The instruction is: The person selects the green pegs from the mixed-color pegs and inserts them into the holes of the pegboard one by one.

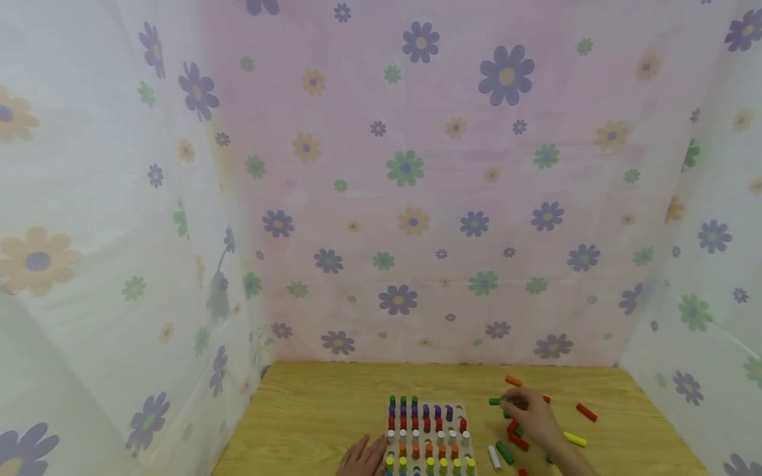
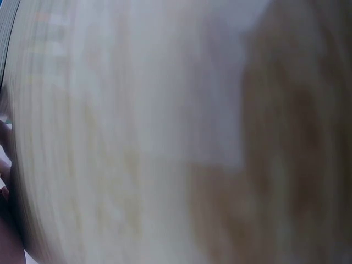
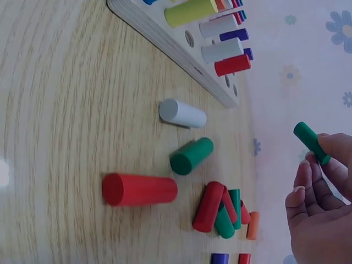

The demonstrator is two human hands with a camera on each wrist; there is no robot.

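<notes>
My right hand (image 1: 532, 418) pinches a green peg (image 3: 308, 139) between thumb and fingertips, raised off the table right of the pegboard (image 3: 212, 83). Rows of green, purple, red, white, orange, yellow and blue pegs stand upright in that board. Three pegs stand in its far green row, at the left end. Along the board's left edge lies my left hand (image 1: 364, 456), fingers extended, seemingly touching it. The left wrist view is mostly blurred wood, with a bit of hand at its left edge.
Loose pegs lie on the wooden table (image 1: 309, 403) to the right: a white peg (image 3: 184, 114), a red peg (image 3: 140, 190), a yellow peg (image 1: 575, 439), an orange peg (image 1: 513, 381) and several more red and green ones. Flower-printed curtains (image 1: 440, 198) enclose the table's back and sides.
</notes>
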